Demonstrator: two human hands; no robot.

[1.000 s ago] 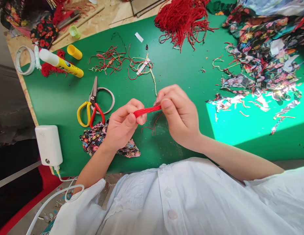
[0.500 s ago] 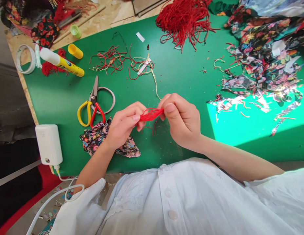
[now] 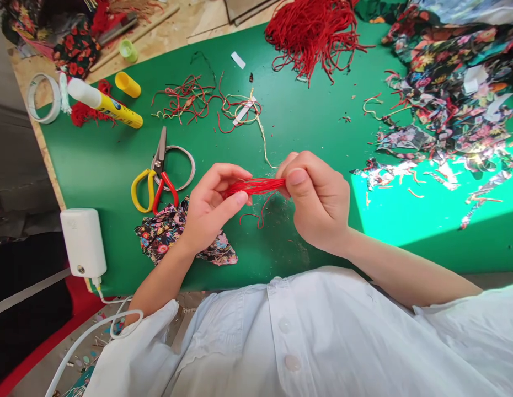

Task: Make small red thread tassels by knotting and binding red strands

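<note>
A bundle of red threads (image 3: 262, 186) stretches between my two hands above the green tabletop. My right hand (image 3: 316, 201) is closed in a fist around its right end, thumb on top. The left end lies in the curled fingers of my left hand (image 3: 215, 204), with the thumb against the strands; that grip looks looser. A loose red thread (image 3: 260, 220) trails below the bundle onto the table. From near my right hand a thin cream cord (image 3: 263, 140) runs up to a small tangle of threads.
Scissors (image 3: 158, 165) with yellow and red handles lie left of my hands, above floral fabric (image 3: 161, 234). A glue stick (image 3: 107, 103), tape roll (image 3: 44, 98) and white power bank (image 3: 83, 242) sit further left. A red thread pile (image 3: 312, 33) and fabric scraps (image 3: 442, 110) lie beyond.
My right hand has shifted slightly right, and more of the bundle shows between the hands. The fingers of my left hand have loosened and spread somewhat around the strands.
</note>
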